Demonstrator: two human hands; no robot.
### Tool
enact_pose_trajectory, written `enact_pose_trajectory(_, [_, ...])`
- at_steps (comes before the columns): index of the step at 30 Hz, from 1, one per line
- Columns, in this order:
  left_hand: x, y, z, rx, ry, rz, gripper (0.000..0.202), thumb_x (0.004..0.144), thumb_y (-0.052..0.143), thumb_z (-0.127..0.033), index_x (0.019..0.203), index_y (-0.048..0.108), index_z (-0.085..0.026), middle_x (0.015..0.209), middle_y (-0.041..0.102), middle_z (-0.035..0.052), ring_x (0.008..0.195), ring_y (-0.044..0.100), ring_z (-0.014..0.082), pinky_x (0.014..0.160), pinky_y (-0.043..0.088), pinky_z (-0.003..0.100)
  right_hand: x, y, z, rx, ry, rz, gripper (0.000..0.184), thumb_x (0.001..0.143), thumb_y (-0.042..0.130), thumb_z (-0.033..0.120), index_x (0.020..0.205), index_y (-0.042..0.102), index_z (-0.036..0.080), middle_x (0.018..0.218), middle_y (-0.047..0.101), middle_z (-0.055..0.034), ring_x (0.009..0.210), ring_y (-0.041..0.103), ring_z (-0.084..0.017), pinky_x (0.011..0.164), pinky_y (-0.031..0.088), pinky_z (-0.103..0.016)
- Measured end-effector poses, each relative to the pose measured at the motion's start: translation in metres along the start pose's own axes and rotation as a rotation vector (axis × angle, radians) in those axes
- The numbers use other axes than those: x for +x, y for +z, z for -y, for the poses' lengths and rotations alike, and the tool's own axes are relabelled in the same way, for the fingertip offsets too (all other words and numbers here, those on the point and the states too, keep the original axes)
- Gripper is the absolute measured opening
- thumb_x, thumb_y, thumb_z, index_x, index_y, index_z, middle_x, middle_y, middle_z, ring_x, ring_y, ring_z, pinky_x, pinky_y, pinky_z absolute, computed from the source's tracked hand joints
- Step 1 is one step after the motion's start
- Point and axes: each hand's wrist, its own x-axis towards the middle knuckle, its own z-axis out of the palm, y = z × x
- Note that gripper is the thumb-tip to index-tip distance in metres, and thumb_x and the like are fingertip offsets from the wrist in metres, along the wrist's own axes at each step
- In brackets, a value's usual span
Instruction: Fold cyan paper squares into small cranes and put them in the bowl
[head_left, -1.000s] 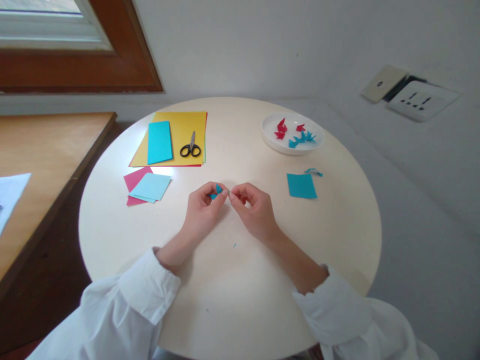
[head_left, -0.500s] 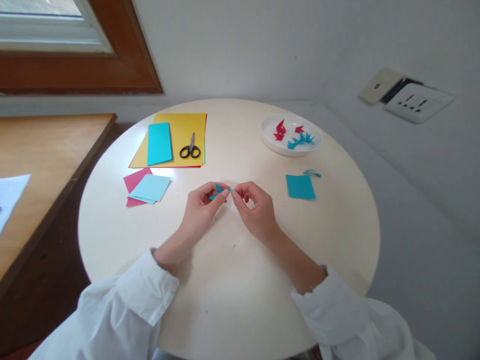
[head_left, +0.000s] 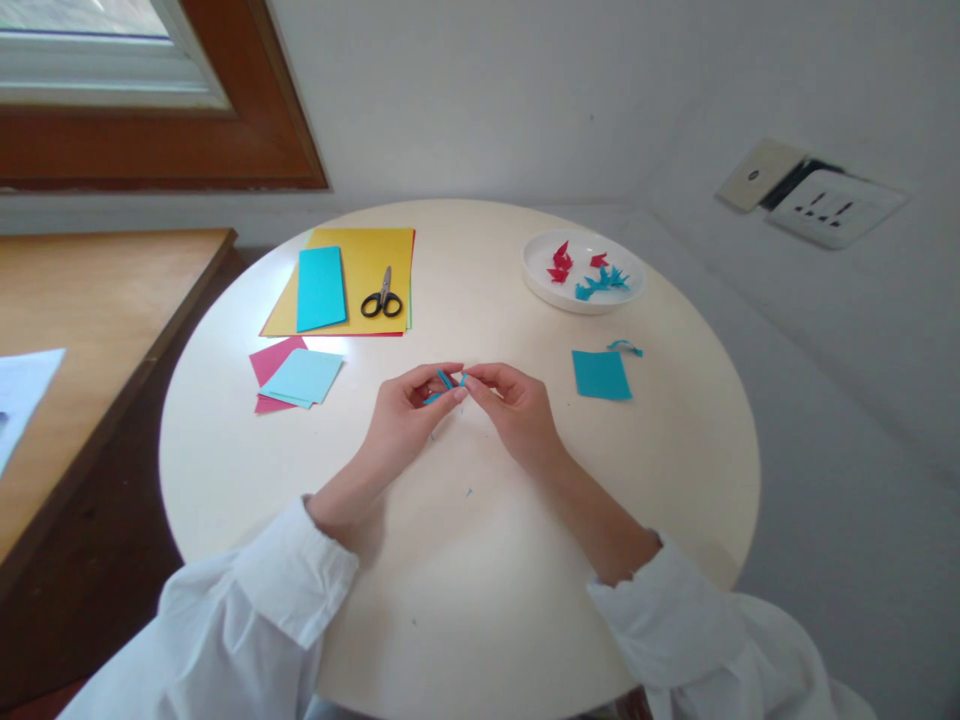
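Over the middle of the round white table, my left hand [head_left: 409, 405] pinches a small folded blue paper [head_left: 444, 380], with thin pointed parts poking out between the fingers. Opposite it, my right hand [head_left: 517, 405] has thumb and forefinger closed on the paper's right tip, and the fingertips of both hands almost meet. Much of the folded shape is hidden by the fingers. To the right of my hands lies a flat teal paper square [head_left: 602, 375], with a twisted blue paper strip [head_left: 625, 347] just behind it.
A white dish [head_left: 540, 287] at the back right holds several small red and blue origami figures. Scissors [head_left: 384, 295] and a blue paper packet [head_left: 321, 290] lie on yellow sheets [head_left: 367, 245] at the back left. Light blue squares [head_left: 307, 375] overlap pink ones [head_left: 276, 360] nearer me.
My right fingers have drawn closer together and shifted slightly at the paper's tip. The folded paper has turned a little in my left hand. Nothing else on the table has moved.
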Motion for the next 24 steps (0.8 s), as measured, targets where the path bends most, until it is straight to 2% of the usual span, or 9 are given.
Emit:
enact_pose_trajectory(3, [0.0012, 0.0004, 0.0001, -0.024, 0.016, -0.027, 0.031, 0.060, 0.074, -0.025, 0.088, 0.062, -0.015, 0.065, 0.060, -0.0018, 0.061, 0.056, 0.0102, 0.059, 0.045, 0.022, 0.0010, -0.0006, -0.0031, 0.020, 0.022, 0.039, 0.013, 0.070, 0.063, 0.030, 0.074, 0.066, 0.019, 0.077, 0.070, -0.0020, 0.073, 0.063, -0.015, 0.069, 0.049, -0.028])
enact_pose_trajectory(6, [0.0019, 0.0006, 0.0000, -0.064, 0.012, -0.026, 0.032, 0.056, 0.076, -0.024, 0.082, 0.058, -0.016, 0.062, 0.058, -0.0035, 0.061, 0.057, 0.0100, 0.059, 0.045, 0.022, 0.0019, -0.0016, -0.0056, 0.021, 0.035, 0.043, 0.013, 0.068, 0.064, 0.030, 0.071, 0.065, 0.018, 0.071, 0.068, -0.0011, 0.069, 0.062, -0.014, 0.067, 0.049, -0.028])
enact_pose_trajectory(13, [0.0018, 0.0010, -0.0023, -0.081, -0.020, -0.013, 0.030, 0.056, 0.076, -0.023, 0.078, 0.057, -0.016, 0.074, 0.065, 0.0013, 0.074, 0.063, 0.0146, 0.066, 0.048, 0.025, 0.0028, -0.0026, -0.0033, -0.038, 0.012, -0.019, 0.011, 0.068, 0.062, 0.029, 0.067, 0.062, 0.018, 0.067, 0.065, -0.0005, 0.066, 0.060, -0.014, 0.064, 0.048, -0.027])
enact_pose_trajectory(19, [0.0025, 0.0000, -0.0015, 0.042, -0.031, -0.030, 0.023, 0.057, 0.074, -0.022, 0.077, 0.064, -0.014, 0.075, 0.068, 0.0043, 0.067, 0.062, 0.0150, 0.062, 0.049, 0.026, 0.0017, -0.0023, -0.0039, -0.120, -0.031, -0.015, 0.008, 0.070, 0.061, 0.026, 0.068, 0.063, 0.018, 0.069, 0.065, -0.0007, 0.067, 0.059, -0.014, 0.061, 0.045, -0.026])
enact_pose_trajectory(24, [0.0022, 0.0001, 0.0008, 0.030, -0.050, 0.002, 0.019, 0.057, 0.073, -0.017, 0.074, 0.065, -0.014, 0.073, 0.069, 0.0037, 0.068, 0.063, 0.0153, 0.066, 0.050, 0.028, 0.0017, -0.0026, -0.0066, -0.098, -0.025, -0.005, 0.006, 0.068, 0.064, 0.024, 0.070, 0.065, 0.018, 0.072, 0.067, -0.0008, 0.069, 0.060, -0.014, 0.063, 0.045, -0.026])
